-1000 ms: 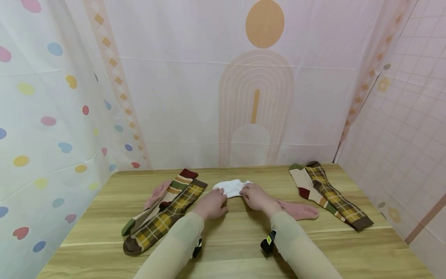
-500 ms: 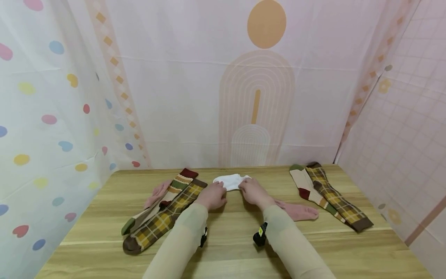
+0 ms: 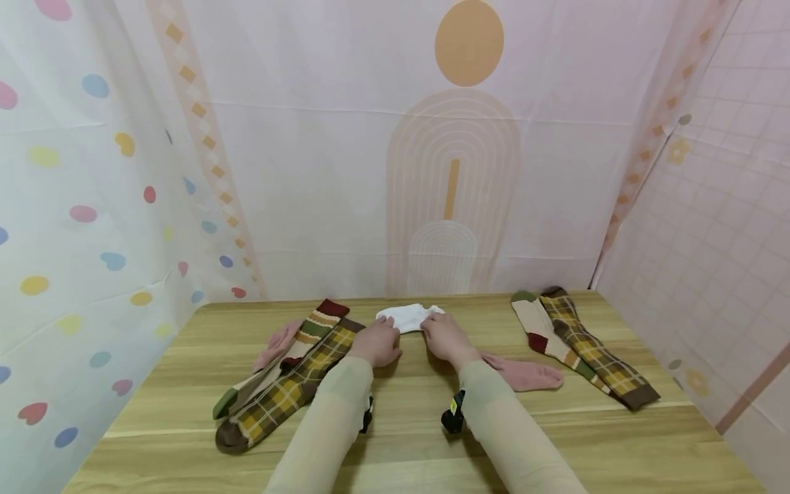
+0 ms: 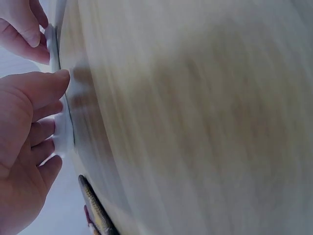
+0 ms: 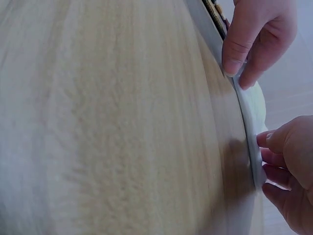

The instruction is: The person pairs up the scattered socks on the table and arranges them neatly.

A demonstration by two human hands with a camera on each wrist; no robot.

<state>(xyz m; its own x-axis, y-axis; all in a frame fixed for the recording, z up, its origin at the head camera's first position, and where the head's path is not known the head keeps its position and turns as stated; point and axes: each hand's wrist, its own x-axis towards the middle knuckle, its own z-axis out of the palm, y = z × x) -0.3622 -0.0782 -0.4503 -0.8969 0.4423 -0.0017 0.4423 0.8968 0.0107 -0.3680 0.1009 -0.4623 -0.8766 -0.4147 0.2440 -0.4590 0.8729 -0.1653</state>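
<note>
A short white sock (image 3: 407, 318) lies flat near the back edge of the table; I cannot tell whether it is one layer or two stacked. My left hand (image 3: 376, 342) pinches its near left edge, thumb low and fingers over the fabric. At the right end, my right hand (image 3: 446, 336) grips the edge with curled fingers. Both wrist views show the white sock (image 4: 62, 129) edge-on under the fingertips. In the right wrist view, my right hand (image 5: 293, 169) is below and my left hand (image 5: 261, 36) above, both touching the sock.
On the left, a plaid sock (image 3: 290, 391), a striped sock (image 3: 315, 329) and a pink sock (image 3: 278, 343) overlap. To the right lie another pink sock (image 3: 524, 374), striped sock (image 3: 549, 339) and plaid sock (image 3: 595, 353). Patterned curtains (image 3: 321, 171) hang around the wooden table (image 3: 407, 453).
The white sock has slid a little toward the back edge, both hands moving with it. The forearms have come slightly closer together. The other socks stay put.
</note>
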